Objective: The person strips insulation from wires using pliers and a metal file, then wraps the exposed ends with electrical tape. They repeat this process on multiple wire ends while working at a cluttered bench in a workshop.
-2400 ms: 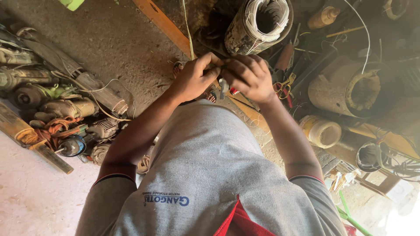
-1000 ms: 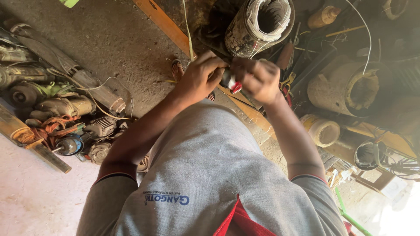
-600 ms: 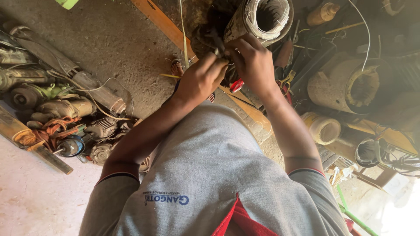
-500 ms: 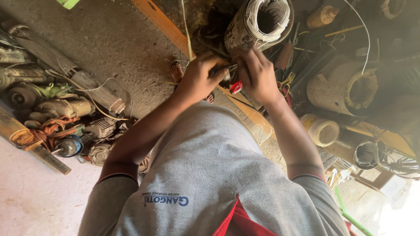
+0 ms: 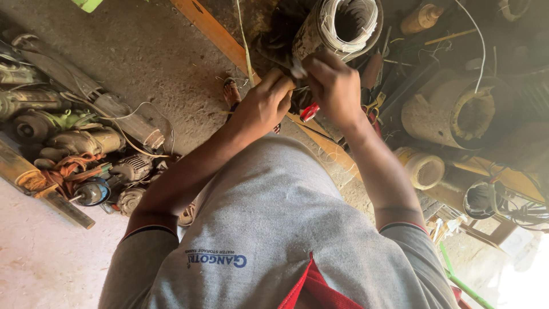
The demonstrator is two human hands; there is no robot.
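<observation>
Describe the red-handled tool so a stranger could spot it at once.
Find the big cylinder wound with pale wire at the top. Below it the left hand and right hand meet; the red-handled tool pokes out between them, the only bright red there.

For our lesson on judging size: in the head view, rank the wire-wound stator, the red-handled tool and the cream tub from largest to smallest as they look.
1. Wire-wound stator
2. Cream tub
3. Red-handled tool, mostly hidden by the hands, so its full size is unsure.

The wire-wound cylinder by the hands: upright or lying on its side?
Tipped: the wire-wound cylinder points its open, hollow end toward the camera. The right hand touches its lower edge, beside the left hand.
</observation>
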